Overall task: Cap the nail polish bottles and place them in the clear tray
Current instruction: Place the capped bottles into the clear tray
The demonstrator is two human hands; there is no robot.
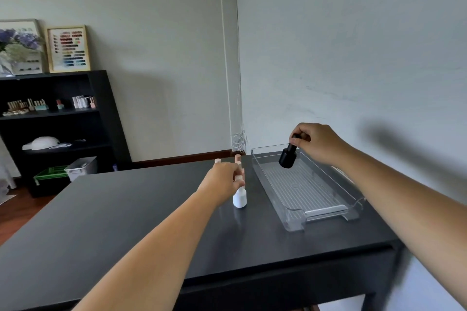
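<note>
Head view: nearest me, my left hand (222, 179) reaches to 12 o'clock across the dark table (126, 222), fingers closed around the cap of a white bottle (239, 198) that stands on the tabletop. Just right of it lies the clear tray (328, 212), running away toward 1 o'clock. Over the tray's far end my right hand (318, 142) pinches a black bottle (288, 158) by its cap, tilted, above the tray floor. Behind the left hand two pink caps (237, 158) stick up
</note>
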